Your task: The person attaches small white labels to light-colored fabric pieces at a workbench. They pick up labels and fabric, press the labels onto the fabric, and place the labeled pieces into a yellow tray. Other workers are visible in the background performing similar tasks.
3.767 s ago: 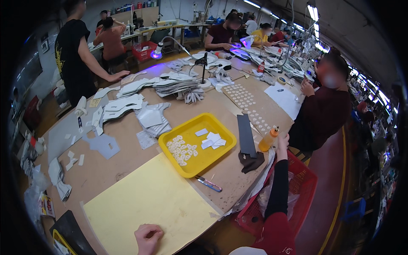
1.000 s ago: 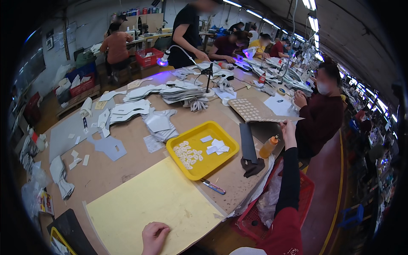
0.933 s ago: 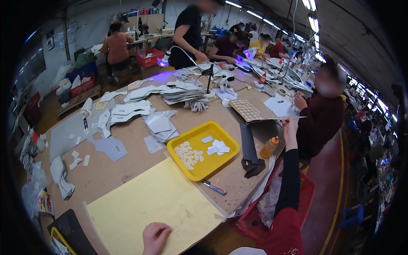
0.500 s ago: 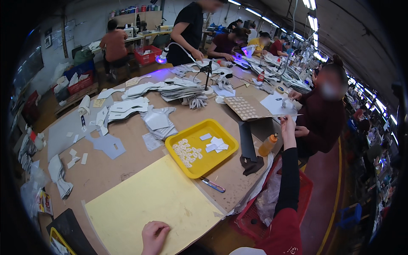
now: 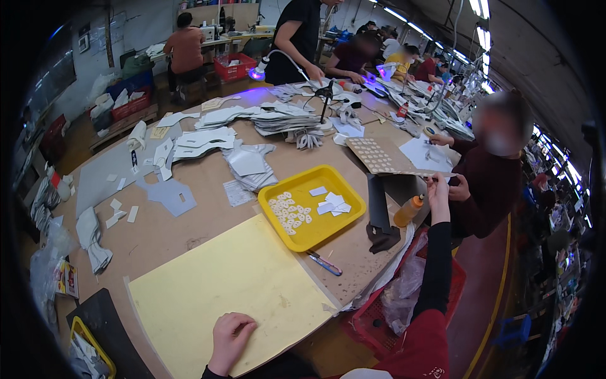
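My right arm reaches out to the right, and my right hand (image 5: 437, 191) pinches the near right edge of a brown cardboard sheet (image 5: 399, 156) that carries rows of small pale pieces. A co-worker's hand (image 5: 460, 188) is at the same end of the sheet. My left hand (image 5: 231, 336) rests with curled fingers on a pale yellow sheet (image 5: 218, 284) taped to the table; nothing shows in it. Beyond that sheet stands a yellow tray (image 5: 349, 235), holding small pale cut-outs (image 5: 290, 213) and white rectangular cards (image 5: 334, 203).
An orange-filled bottle (image 5: 408, 211), a dark strip (image 5: 378, 202) and a cutter knife (image 5: 325, 264) lie or stand right of the tray. Stacks of white cut pieces (image 5: 284, 120) cover the far side. A red crate (image 5: 374, 321) sits below the table's right edge.
My right hand has closed on the cardboard sheet's edge. The co-worker's upper hand has moved off the white paper. My left hand stays on the yellow sheet; the view has shifted slightly.
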The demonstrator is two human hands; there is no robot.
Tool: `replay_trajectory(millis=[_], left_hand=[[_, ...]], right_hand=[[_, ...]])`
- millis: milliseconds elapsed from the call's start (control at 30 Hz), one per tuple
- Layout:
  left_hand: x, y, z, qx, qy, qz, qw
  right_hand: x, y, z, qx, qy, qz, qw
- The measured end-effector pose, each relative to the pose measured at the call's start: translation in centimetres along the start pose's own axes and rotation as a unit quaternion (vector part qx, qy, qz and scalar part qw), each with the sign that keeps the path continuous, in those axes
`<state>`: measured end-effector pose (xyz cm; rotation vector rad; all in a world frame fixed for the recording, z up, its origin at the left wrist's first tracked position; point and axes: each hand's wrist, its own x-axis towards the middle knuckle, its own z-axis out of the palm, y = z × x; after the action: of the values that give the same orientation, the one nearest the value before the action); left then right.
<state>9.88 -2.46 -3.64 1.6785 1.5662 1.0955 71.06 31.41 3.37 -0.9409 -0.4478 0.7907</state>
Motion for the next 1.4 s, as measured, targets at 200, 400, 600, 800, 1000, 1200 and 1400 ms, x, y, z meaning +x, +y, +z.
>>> replay_trajectory(millis=[200,400,600,800,1000,1200,1400], left_hand=[[0.2,-0.1,0.1,-0.004,-0.004,0.005,1.000],[0.0,-0.2,0.1,-0.012,-0.007,-0.005,1.000],[0.1,-0.1,-0.1,-0.001,-0.012,0.002,1.000],[0.0,0.0,-0.1,0.002,-0.008,0.016,1.000],[-0.1,0.0,-0.3,0.008,-0.017,0.010,1.000],[-0.3,0.5,-0.8,-0.140,-0.016,-0.058,0.988],[1.8,0.8,-3.2,-0.356,-0.092,-0.039,0.929]], right_hand=[[0.3,-0.8,0.3,0.010,-0.027,-0.010,1.000],[-0.1,-0.9,0.2,0.015,-0.030,0.014,0.999],[-0.8,-1.8,0.0,0.005,-0.013,-0.038,0.999],[-1.3,-8.1,0.9,0.059,-0.015,-0.140,0.988],[-7.1,-12.3,3.2,0.197,-0.098,-0.147,0.964],[-24.6,-8.8,8.6,0.129,-0.187,-0.096,0.969],[-41.5,1.6,9.4,0.022,-0.379,0.124,0.917]])
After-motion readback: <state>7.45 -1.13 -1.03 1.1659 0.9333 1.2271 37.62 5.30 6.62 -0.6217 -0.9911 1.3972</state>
